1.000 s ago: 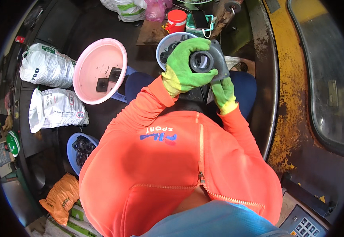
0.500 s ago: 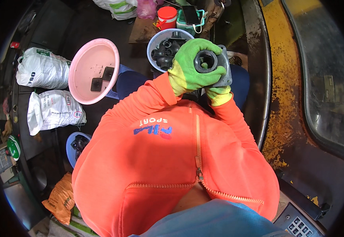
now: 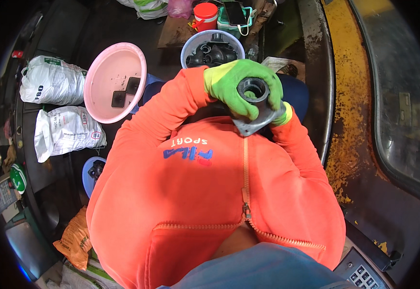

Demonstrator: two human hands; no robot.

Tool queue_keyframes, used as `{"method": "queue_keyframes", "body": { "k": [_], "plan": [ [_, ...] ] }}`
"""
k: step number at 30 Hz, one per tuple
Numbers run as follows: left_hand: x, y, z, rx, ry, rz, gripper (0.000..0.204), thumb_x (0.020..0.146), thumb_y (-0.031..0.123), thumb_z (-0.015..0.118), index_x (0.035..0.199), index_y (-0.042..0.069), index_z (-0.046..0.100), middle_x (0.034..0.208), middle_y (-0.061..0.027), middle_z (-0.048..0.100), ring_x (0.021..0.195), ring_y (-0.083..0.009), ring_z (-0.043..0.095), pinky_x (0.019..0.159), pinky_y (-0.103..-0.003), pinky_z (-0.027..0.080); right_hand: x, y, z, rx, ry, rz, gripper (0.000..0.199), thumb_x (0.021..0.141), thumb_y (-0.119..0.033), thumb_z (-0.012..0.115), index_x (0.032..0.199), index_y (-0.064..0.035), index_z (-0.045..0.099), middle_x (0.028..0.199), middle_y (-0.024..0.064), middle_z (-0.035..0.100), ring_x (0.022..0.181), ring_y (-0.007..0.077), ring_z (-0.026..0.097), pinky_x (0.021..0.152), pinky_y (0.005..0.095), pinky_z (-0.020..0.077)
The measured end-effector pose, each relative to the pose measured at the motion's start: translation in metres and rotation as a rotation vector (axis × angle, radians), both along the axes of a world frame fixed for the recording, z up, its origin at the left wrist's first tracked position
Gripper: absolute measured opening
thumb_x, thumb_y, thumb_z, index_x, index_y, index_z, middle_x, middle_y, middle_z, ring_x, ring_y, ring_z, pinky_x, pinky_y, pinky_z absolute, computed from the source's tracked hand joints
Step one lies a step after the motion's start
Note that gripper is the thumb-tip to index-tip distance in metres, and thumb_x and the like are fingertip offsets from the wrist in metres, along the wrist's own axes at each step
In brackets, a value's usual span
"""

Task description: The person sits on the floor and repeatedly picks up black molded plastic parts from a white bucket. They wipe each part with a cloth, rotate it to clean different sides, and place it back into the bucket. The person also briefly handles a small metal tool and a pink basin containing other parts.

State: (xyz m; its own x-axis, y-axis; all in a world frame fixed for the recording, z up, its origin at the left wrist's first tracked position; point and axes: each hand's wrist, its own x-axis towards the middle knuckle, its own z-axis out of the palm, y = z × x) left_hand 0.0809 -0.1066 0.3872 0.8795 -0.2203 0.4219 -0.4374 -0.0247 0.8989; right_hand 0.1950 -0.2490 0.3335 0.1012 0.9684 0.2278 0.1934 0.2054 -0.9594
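Note:
Close to my chest I hold a grey metal fitting (image 3: 255,103) with a round black socket on top and a flat angular base. My left hand (image 3: 229,84), in a green glove, wraps around its collar from the left. My right hand (image 3: 283,113), also gloved green, is mostly hidden under the part and supports its base from the right. My orange sleeves and zipped top fill the middle of the view. Just beyond my hands stands a pale blue bowl (image 3: 189,45) with several black pipe fittings in it.
A pink basin (image 3: 108,77) with two dark square pieces lies at the left. White sacks (image 3: 51,86) sit further left, a small blue bowl (image 3: 90,173) below them. A red cup (image 3: 206,13) and a phone lie at the top. A rusty yellow machine edge (image 3: 352,96) runs down the right.
Both hands have brought the grey fitting nearer to my chest and lower in view, away from the blue bowl. The part is turned so its round socket faces up.

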Motion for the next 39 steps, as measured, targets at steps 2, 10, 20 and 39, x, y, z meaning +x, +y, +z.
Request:
{"method": "queue_keyframes", "body": {
  "k": [2,10,20,39],
  "plan": [
    [0.006,0.010,0.005,0.057,-0.019,-0.187,0.049,0.060,0.017,0.078,0.106,0.005,0.065,0.116,-0.0115,0.062,0.111,-0.0290,0.056,0.096,-0.040,0.044,-0.006,0.004,0.001,0.047,-0.067,-0.089,0.073,0.066,-0.021,0.084,0.130,-0.0101,0.050,0.120,0.0037,0.058,0.111,0.0162,0.058,0.092,0.0340,0.0491],
    [-0.001,-0.008,0.012,0.294,-0.118,0.690,0.070,0.057,0.018,0.089,0.121,0.008,0.060,0.136,-0.0149,0.052,0.122,-0.0311,0.052,0.100,-0.042,0.043,-0.008,0.022,0.023,0.202,-0.033,-0.303,0.045,0.087,-0.022,0.063,0.125,-0.0011,0.051,0.119,0.0110,0.060,0.109,0.0203,0.059,0.091,0.0327,0.0500],
    [-0.002,-0.014,-0.002,0.188,-0.254,0.764,0.052,0.062,0.011,0.083,0.110,0.004,0.063,0.124,-0.0153,0.061,0.117,-0.0322,0.057,0.098,-0.042,0.045,-0.014,0.018,0.031,0.268,-0.413,-0.406,0.040,0.080,-0.020,0.068,0.115,-0.0046,0.059,0.107,0.0067,0.064,0.100,0.0215,0.063,0.084,0.0315,0.0511],
    [-0.009,0.003,0.006,0.124,-0.037,-0.112,0.047,0.061,0.022,0.082,0.102,0.006,0.067,0.117,-0.0125,0.067,0.123,-0.0328,0.054,0.103,-0.042,0.041,-0.011,0.001,0.012,0.119,-0.137,0.108,0.061,0.071,-0.022,0.084,0.125,-0.0097,0.058,0.119,0.0069,0.061,0.109,0.0195,0.059,0.093,0.0331,0.0488]
  ]
}}
